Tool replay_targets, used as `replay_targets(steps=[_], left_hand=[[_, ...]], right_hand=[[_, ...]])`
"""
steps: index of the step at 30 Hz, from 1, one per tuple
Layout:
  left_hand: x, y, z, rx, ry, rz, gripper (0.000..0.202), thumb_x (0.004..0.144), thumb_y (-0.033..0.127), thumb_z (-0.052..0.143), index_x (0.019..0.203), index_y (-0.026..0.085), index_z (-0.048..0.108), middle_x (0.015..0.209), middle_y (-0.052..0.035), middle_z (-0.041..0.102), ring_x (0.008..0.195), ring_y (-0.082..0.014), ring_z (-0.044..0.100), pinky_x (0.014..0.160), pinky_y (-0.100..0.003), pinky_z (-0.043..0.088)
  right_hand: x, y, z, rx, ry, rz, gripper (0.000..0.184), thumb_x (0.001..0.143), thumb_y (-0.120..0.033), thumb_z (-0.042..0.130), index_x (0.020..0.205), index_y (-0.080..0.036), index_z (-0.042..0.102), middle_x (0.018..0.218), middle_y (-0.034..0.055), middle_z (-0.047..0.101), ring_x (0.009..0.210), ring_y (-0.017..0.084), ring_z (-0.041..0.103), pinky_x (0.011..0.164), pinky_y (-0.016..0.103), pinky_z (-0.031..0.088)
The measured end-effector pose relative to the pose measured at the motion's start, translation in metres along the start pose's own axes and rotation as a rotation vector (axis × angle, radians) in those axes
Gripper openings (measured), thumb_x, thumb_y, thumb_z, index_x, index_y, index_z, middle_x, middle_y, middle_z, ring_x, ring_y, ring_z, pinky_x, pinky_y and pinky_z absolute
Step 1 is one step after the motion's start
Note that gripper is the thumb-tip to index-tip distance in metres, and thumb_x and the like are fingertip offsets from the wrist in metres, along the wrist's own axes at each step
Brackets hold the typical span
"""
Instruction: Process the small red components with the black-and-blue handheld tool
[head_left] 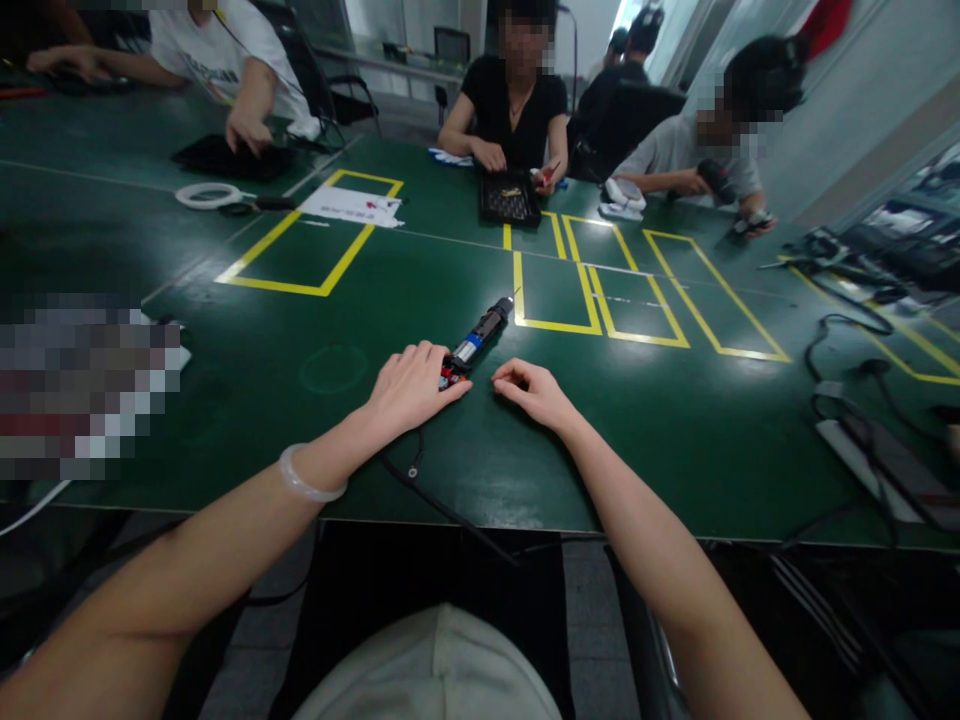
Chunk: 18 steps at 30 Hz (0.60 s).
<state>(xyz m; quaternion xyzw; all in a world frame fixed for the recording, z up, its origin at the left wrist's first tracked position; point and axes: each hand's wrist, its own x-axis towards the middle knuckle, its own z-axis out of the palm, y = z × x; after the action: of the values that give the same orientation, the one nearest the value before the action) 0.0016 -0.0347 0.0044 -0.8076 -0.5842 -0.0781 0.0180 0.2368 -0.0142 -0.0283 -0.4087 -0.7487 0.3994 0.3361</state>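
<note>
A dark pen-shaped tool (480, 335) with a blue band and a red end lies on the green table (375, 440), tip pointing away from me. My left hand (411, 388) rests palm down over its near red end, fingers flat and touching it. A black cable (420, 490) runs from under that hand toward the table's front edge. My right hand (531, 392) lies just right of the tool, fingers curled loosely, holding nothing that I can see. A pale bangle (309, 482) circles my left wrist.
Yellow tape rectangles (600, 300) mark the tabletop. Three other people sit at the far side; one works over a black tray (508, 200). A white ring (204, 195) and paper (351, 207) lie far left. Cables and a power strip (870, 450) crowd the right edge.
</note>
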Motion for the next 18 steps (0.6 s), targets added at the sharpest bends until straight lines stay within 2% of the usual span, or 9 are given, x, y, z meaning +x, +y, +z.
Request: replay_targets(steps=[5,9,13,18], left_hand=[[0.004,-0.008,0.002,0.04,-0.011,0.026,0.057,0.095,0.061,0.052,0.123,0.011,0.059,0.119,-0.0183,0.063,0.109,-0.035,0.059,0.09,-0.041,0.044],[0.003,-0.026,0.002,0.078,-0.023,0.034,0.059,0.095,0.062,0.049,0.125,0.011,0.059,0.12,-0.0186,0.062,0.109,-0.036,0.059,0.09,-0.043,0.043],[0.007,-0.056,-0.003,0.113,-0.076,-0.024,0.065,0.095,0.064,0.045,0.13,0.011,0.057,0.121,-0.0204,0.061,0.111,-0.038,0.058,0.092,-0.045,0.043],[0.024,-0.108,-0.008,0.106,-0.127,-0.183,0.074,0.095,0.07,0.04,0.135,0.009,0.055,0.124,-0.0222,0.06,0.109,-0.0373,0.057,0.091,-0.047,0.045]], right_hand=[[0.0,0.001,-0.001,-0.007,-0.01,0.006,0.02,0.089,-0.036,0.062,0.094,-0.016,0.066,0.083,0.0016,0.069,0.072,0.013,0.059,0.071,0.026,0.046],[0.0,0.003,-0.001,-0.005,-0.003,-0.021,0.018,0.088,-0.034,0.062,0.092,-0.017,0.066,0.083,0.0015,0.069,0.072,0.013,0.059,0.072,0.027,0.046],[0.0,0.004,-0.001,0.012,-0.013,-0.027,0.016,0.088,-0.033,0.062,0.092,-0.017,0.065,0.082,0.0011,0.069,0.074,0.014,0.06,0.073,0.027,0.047],[0.001,0.005,0.0,0.018,-0.011,-0.036,0.017,0.088,-0.033,0.061,0.092,-0.017,0.065,0.083,0.0015,0.069,0.075,0.014,0.061,0.075,0.028,0.047]])
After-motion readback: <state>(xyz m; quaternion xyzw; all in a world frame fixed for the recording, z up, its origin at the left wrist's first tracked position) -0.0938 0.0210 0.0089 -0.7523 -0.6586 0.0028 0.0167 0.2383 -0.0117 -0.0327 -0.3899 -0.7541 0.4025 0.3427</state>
